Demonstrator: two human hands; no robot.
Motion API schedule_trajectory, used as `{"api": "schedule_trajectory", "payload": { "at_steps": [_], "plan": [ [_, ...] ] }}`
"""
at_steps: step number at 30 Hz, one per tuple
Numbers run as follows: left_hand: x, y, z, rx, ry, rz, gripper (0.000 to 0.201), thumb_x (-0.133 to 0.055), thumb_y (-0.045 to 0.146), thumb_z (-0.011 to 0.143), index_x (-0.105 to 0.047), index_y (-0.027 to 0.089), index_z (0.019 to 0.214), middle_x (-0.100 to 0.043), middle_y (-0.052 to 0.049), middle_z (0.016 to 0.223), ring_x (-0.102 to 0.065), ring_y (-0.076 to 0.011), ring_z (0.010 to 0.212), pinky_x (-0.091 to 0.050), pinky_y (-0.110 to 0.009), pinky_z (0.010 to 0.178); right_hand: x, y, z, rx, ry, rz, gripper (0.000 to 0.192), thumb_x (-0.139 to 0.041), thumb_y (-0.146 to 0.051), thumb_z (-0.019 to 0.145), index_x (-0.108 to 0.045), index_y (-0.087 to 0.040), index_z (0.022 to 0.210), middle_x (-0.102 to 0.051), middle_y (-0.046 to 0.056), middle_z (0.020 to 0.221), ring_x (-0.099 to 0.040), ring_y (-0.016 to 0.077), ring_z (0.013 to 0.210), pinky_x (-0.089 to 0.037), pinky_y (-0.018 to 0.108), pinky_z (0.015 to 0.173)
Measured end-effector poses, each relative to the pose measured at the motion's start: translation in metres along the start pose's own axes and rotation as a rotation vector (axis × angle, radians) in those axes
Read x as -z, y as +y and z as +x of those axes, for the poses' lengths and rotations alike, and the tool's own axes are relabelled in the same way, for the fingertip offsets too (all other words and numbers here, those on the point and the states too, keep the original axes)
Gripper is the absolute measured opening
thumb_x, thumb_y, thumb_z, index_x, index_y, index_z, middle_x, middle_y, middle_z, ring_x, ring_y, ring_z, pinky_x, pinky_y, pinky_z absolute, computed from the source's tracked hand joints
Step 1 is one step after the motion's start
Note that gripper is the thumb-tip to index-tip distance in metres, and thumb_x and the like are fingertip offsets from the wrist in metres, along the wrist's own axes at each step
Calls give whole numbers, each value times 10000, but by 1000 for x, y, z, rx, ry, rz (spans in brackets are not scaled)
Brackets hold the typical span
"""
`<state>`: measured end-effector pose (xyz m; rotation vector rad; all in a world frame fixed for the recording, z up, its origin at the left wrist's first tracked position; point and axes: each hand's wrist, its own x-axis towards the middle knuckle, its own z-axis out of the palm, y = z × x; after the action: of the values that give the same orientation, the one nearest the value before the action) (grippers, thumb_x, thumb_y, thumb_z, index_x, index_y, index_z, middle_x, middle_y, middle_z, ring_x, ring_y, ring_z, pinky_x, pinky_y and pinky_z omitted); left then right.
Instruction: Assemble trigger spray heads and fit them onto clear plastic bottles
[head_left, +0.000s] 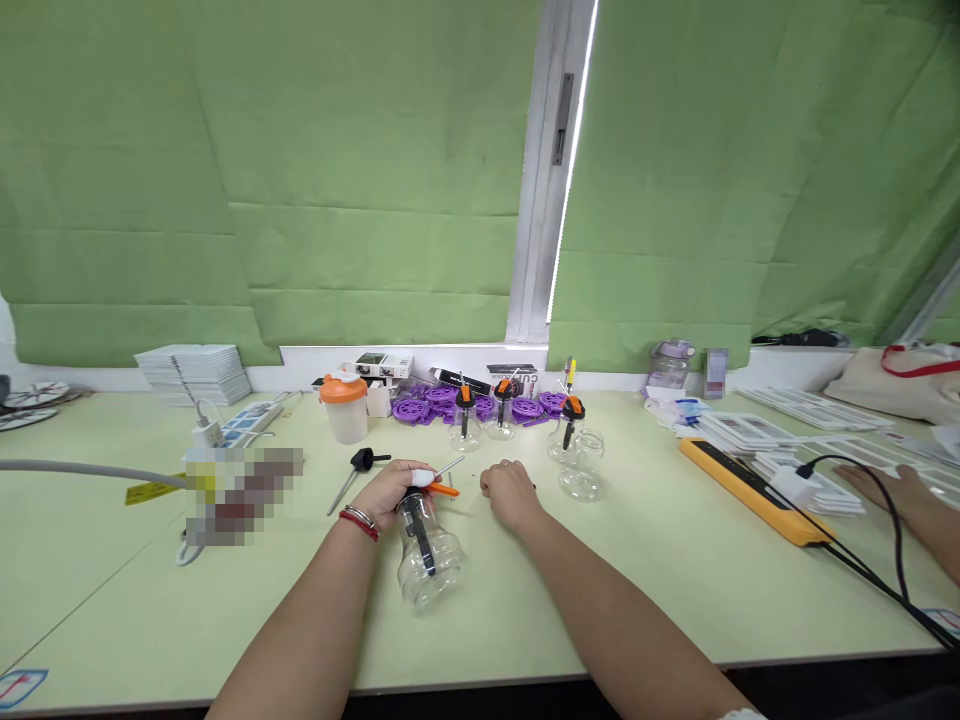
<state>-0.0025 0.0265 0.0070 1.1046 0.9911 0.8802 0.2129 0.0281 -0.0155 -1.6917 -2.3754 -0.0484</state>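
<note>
Right now my left hand [390, 492] is wrapped around the neck of a clear plastic bottle [429, 560], fingers curled shut on the top where the orange-and-white cap piece [433, 483] sits. That bottle lies tilted on the pale green table [637, 590], base toward me, with a black tube [421, 538] running down inside it. My right hand [510, 492] rests on the table just beside the bottle top, fingers curled loosely inward; I can't tell if it pinches anything, nothing shows in it. A loose black pump part [358, 466] with a thin stem lies just left of my left hand. Farther back stand three small clear bottles with orange-and-black tops [501, 408], and one open clear bottle [582, 466] stands near the right hand, apart from it. A stack of purple round pieces [420, 408] lies behind them by the wall. A white cup with an orange lid [345, 406] stands back left. A white power strip [251, 418] sits at far left, with a stack of white cards [195, 372] behind it. A long yellow bar [750, 492] lies to the right with a black cable [862, 560] across it. Another person's hand [889, 490] rests at the right edge, well apart from mine. Green blinds [300, 170] cover the window behind.
</note>
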Motion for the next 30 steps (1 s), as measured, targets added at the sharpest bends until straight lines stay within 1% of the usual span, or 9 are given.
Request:
{"api": "schedule_trajectory", "payload": {
  "at_steps": [7,9,11,14,16,18,22,27,30],
  "plan": [
    [-1,4,-1,-18,42,-41,176,-706,212,617,-666,97,744,-653,-65,561,-599,-166,450,-455,-262,469,5,2,-1,-41,71,69,103,-571,-122,784,-649,-169,736,-679,86,763,-568,199,788,-297,291,697],
    [-2,6,-1,-61,81,-94,187,-703,210,620,-653,94,758,-650,-65,570,-599,-161,459,-464,-265,483,10,0,-5,-62,150,246,168,-555,-230,833,-625,-172,691,-667,81,765,-568,197,798,-325,288,714],
    [-4,8,0,-159,160,-194,211,-688,221,634,-633,103,801,-644,-52,588,-610,-161,499,-478,-270,509,14,-5,-11,-79,191,575,335,-467,-397,888,-592,-175,671,-643,74,757,-576,189,776,-365,280,693],
    [-9,9,3,-355,363,-336,248,-645,269,672,-580,148,878,-631,-22,643,-625,-167,581,-489,-276,529,19,-16,-19,-142,-19,1209,526,-299,-643,865,-560,-187,844,-615,65,790,-613,190,706,-427,275,583],
    [-14,8,5,-445,456,-314,258,-616,322,700,-542,176,899,-621,-14,691,-625,-170,627,-480,-266,517,22,-22,-23,-194,-244,1533,565,-318,-719,808,-484,-215,1003,-613,55,844,-640,197,667,-461,290,535],
    [-20,6,6,-477,491,-216,261,-589,380,725,-515,190,890,-604,-8,730,-614,-160,650,-469,-246,517,25,-25,-24,-236,-363,1696,558,-409,-718,771,-421,-232,1046,-612,39,844,-646,188,619,-477,290,511],
    [-25,0,5,-486,453,40,299,-485,500,796,-477,211,874,-552,15,737,-526,-102,555,-409,-196,461,34,-22,-24,-325,-352,1758,468,-525,-611,762,-421,-222,999,-584,0,765,-604,142,521,-425,231,417],
    [-25,0,-2,-443,386,230,328,-387,548,840,-441,226,877,-496,32,697,-450,-89,500,-357,-177,399,45,-15,-25,-418,-367,1699,504,-432,-670,772,-423,-231,1020,-567,-13,737,-526,109,406,-336,212,346],
    [-27,1,-3,-428,358,280,310,-406,527,841,-432,232,933,-487,34,705,-437,-90,495,-335,-176,389,48,-10,-24,-390,-363,1734,424,-457,-587,777,-436,-209,969,-570,-7,709,-512,101,415,-335,210,365]
  ]
}}
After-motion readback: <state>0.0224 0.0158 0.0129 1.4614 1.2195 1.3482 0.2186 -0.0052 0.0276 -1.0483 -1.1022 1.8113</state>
